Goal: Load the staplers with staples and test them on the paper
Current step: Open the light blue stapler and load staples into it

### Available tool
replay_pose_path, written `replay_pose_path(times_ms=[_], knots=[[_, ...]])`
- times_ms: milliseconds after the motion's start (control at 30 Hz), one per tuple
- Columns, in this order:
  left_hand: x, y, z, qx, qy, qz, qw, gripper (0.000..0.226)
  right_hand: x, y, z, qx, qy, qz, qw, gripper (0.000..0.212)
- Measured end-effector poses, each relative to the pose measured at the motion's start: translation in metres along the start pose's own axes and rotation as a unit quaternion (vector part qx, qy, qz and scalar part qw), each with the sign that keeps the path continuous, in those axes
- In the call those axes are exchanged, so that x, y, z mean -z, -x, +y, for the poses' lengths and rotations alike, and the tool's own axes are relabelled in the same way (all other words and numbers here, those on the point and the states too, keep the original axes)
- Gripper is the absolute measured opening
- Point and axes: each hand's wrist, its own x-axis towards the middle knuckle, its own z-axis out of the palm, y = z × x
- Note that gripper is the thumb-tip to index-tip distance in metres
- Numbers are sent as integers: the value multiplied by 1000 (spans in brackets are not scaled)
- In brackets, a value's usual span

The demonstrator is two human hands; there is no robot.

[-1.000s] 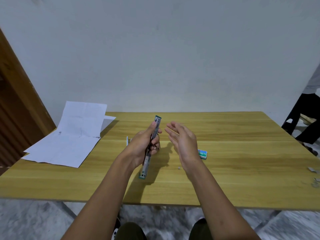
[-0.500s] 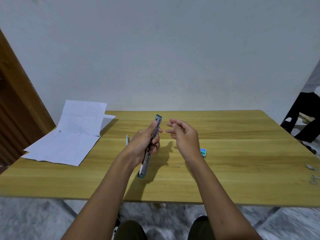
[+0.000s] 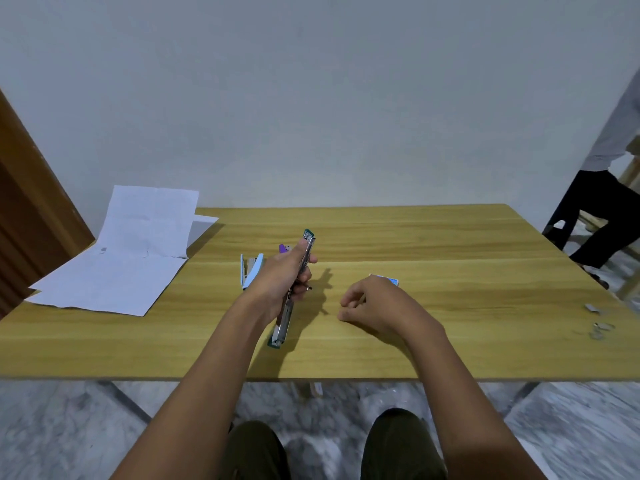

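We see a table of smooth wood-grain board, matt creased paper, a stapler of shiny metal with green plastic ends, a blue stapler of glossy plastic.

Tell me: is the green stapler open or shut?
Open. In the left hand, the stapler is unfolded into one long line, its metal channel showing.

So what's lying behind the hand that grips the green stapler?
Behind the left hand, which grips the green stapler, an opened light blue stapler lies on the table. A purple tip peeks out too; the hand covers the rest, so I cannot tell what it is.
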Motion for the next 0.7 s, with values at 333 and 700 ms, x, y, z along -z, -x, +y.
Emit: replay_pose_path(times_ms=[333, 700], knots=[[3, 2, -2, 32, 109, -45, 993, 35, -12, -5, 3, 24, 19, 55, 998, 16], [-3, -2, -2, 46, 172, -70, 982, 32, -9, -37, -3, 41, 101, 60, 992, 25]])
